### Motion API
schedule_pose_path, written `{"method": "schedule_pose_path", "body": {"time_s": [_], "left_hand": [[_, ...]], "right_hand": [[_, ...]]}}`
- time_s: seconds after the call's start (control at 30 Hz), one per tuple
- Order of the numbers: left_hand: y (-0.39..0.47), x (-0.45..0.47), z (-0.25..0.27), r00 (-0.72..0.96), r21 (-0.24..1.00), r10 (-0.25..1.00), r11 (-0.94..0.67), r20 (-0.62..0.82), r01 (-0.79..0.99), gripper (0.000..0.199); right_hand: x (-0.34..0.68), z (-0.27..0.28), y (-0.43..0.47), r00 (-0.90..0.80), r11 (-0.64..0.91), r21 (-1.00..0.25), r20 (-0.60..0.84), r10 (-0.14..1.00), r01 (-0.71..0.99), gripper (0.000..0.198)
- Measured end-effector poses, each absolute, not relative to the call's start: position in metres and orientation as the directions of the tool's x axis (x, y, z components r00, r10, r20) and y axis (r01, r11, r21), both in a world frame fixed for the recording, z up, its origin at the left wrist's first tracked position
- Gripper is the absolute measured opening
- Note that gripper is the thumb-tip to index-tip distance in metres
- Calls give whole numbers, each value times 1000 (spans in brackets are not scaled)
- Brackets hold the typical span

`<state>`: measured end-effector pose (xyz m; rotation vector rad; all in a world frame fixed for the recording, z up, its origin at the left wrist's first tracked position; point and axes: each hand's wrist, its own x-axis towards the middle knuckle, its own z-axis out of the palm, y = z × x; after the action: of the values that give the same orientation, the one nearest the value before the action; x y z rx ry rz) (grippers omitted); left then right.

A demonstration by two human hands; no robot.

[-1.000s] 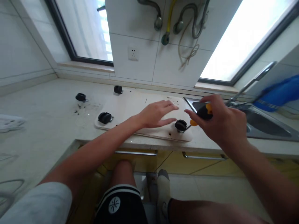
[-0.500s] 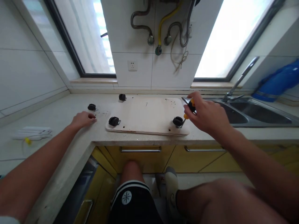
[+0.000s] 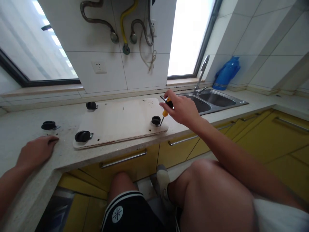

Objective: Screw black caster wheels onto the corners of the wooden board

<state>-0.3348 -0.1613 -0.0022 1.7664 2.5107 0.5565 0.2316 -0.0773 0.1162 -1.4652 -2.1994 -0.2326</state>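
Note:
My right hand (image 3: 182, 108) is closed round the yellow-and-black handle of a screwdriver (image 3: 165, 113). Its shaft slants down to the base of a black caster wheel (image 3: 156, 120) at the near right corner of a pale wooden board (image 3: 120, 117). Two more casters, one near left (image 3: 82, 136) and one far left (image 3: 91, 105), sit on the board. On the counter left of it lies a loose caster (image 3: 49, 125). My left hand (image 3: 37, 151) rests on the counter near this caster, fingertips pinched together; what they hold, if anything, is too small to make out.
The board lies along the front of the stone counter (image 3: 62, 161). Right of it is a steel sink (image 3: 218, 96) with a tall faucet (image 3: 202, 75) and a blue flask-like container (image 3: 226, 73). Yellow drawers (image 3: 130, 169) with metal handles are below, close to my knees. Pipes hang on the wall.
My view has swung to the right, so the board and hoses appear further left and more of the sink side shows. The screwdriver stays at the same caster, and my left hand remains on the counter.

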Motion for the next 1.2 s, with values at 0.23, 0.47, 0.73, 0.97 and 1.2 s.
{"method": "schedule_pose_path", "body": {"time_s": [0.23, 0.47, 0.73, 0.97, 1.2], "left_hand": [[-166, -287, 17, -340, 234, 858, 266, 385, 935, 19], [-139, -132, 55, -43, 287, 770, -186, 637, 940, 28], [-116, 19, -17, 368, 497, 790, -600, 491, 627, 34], [-78, 22, -31, 254, 519, 841, -503, 477, 691, 34], [-66, 28, -22, 130, 580, 888, -392, 441, 714, 32]], "right_hand": [[232, 107, -78, -358, 494, -153, 513, 780, 856, 45], [232, 103, -73, -310, 466, -170, 547, 778, 868, 39], [237, 97, -67, -248, 430, -176, 604, 758, 885, 42], [239, 89, -69, -243, 467, -215, 631, 736, 858, 33], [242, 81, -71, -200, 474, -245, 678, 707, 846, 32]]}}
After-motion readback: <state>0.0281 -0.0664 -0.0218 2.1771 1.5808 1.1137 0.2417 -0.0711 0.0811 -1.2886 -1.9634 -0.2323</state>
